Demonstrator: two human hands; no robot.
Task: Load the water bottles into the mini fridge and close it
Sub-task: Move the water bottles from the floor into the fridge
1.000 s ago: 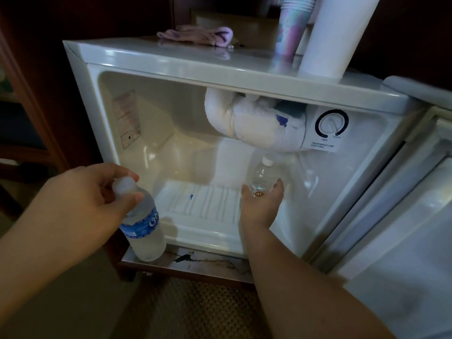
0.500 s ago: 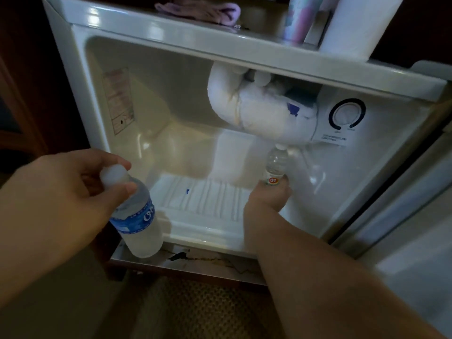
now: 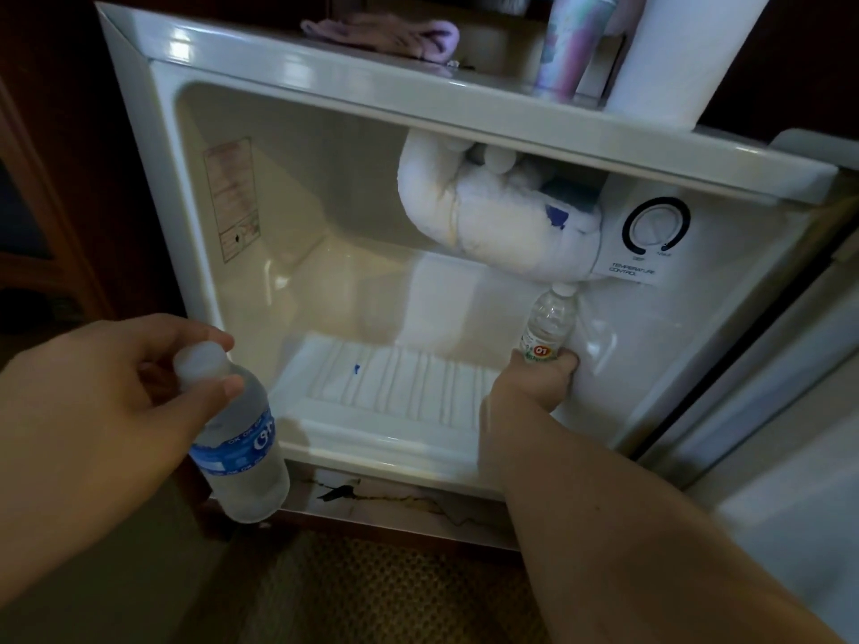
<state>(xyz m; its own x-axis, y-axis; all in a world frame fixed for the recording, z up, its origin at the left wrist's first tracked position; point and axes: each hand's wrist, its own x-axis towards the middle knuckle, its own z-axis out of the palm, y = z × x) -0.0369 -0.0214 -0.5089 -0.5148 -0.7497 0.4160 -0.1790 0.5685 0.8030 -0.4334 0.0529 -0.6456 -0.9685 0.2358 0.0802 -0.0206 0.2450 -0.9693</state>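
Observation:
The white mini fridge (image 3: 288, 234) stands open, its door (image 3: 790, 411) swung to the right. My right hand (image 3: 530, 388) reaches inside and grips the base of a small clear water bottle (image 3: 551, 318) with a red and green label. That bottle is upright by the right inner wall, its cap just under the frosted freezer lump (image 3: 502, 220). My left hand (image 3: 121, 388) holds a second water bottle (image 3: 241, 439) with a blue label by its neck, in front of the fridge's lower left corner.
A ribbed white floor tray (image 3: 395, 383) lies at the fridge bottom. A temperature dial (image 3: 655, 227) sits at the upper right inside. On top of the fridge are a pink cloth (image 3: 386, 34), stacked cups (image 3: 571, 39) and a paper towel roll (image 3: 688, 53). Carpet (image 3: 381, 592) lies below.
My right hand has pushed the small bottle deeper and to the right, up under the frosted lump. My view has moved closer to the fridge. The left hand keeps its bottle.

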